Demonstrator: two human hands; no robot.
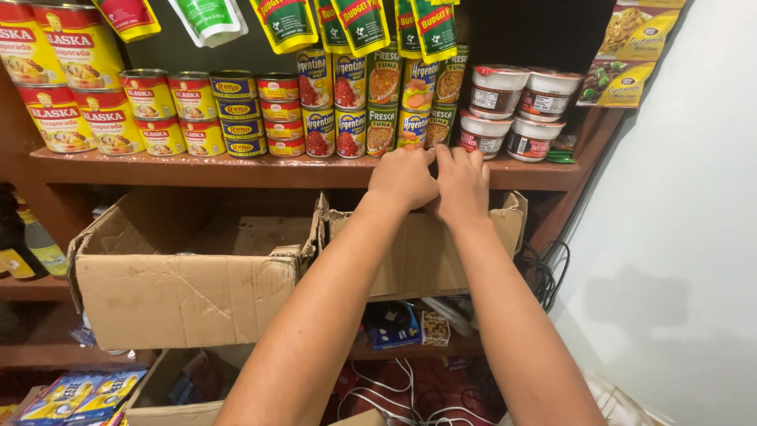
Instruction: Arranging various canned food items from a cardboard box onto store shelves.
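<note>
Head view | both hands, left hand and right hand, side by side at shelf edge, fingertips touching bottom tuna cans | grip hidden, can't tell | risk: nudging stacked cans, toppling into open box below

2 hands at shelved tuna cans

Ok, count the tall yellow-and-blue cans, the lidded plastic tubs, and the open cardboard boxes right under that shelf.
Tall yellow-and-blue cans: 4
Lidded plastic tubs: 4
Open cardboard boxes: 2
Total: 10
</note>
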